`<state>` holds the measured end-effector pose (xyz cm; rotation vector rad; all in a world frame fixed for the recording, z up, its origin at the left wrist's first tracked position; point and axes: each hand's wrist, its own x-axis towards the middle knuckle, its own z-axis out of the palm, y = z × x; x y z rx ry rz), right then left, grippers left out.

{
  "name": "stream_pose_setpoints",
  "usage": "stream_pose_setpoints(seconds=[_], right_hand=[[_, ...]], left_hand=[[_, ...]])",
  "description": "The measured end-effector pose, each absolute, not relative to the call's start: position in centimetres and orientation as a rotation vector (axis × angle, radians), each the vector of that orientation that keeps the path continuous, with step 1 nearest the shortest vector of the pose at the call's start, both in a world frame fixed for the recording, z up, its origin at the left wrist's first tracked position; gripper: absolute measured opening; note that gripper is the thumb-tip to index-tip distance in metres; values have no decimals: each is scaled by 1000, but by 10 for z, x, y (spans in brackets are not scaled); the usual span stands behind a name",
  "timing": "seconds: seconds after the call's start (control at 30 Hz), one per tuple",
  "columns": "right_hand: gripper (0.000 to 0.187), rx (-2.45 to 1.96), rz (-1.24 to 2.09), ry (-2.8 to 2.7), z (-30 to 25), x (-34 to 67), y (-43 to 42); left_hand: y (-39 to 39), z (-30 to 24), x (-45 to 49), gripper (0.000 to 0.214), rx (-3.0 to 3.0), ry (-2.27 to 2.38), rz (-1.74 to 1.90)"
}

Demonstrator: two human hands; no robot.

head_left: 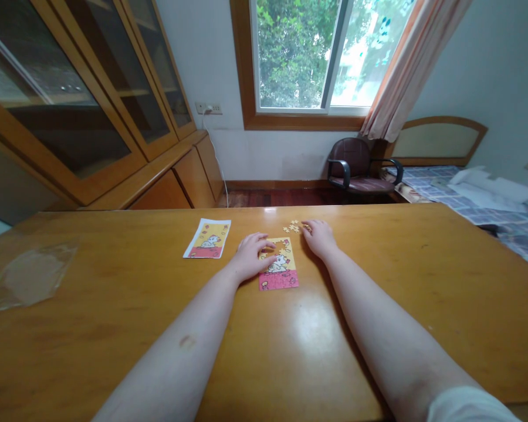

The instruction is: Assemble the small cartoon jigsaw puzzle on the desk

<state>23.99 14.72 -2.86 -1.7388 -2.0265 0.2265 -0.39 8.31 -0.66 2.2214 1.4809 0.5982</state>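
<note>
A small jigsaw puzzle, yellow above and red below with a cartoon animal, lies on the wooden table. My left hand rests on its left edge, fingers spread and lying flat on the upper part. My right hand lies just beyond the puzzle's top right corner, fingers stretched toward several loose yellow pieces. A printed reference card with the same picture lies to the left of the puzzle.
A clear plastic bag lies at the table's left. Behind the table stand a dark office chair, a glass-door wooden cabinet on the left and a bed on the right, under a window.
</note>
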Motion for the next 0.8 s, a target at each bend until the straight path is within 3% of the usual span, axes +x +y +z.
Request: stream_pose_setpoints(seconds=[0.27, 0.53, 0.8], right_hand=[[26, -1724, 237, -2149, -28, 237, 143], [42, -1682, 255, -2152, -33, 239, 146], [22, -1703, 237, -2167, -29, 236, 145]], left_hand=[[84, -8, -3, 31, 2183, 1498, 650], [84, -8, -4, 29, 2164, 1498, 664], [87, -13, -6, 25, 2070, 1533, 802]])
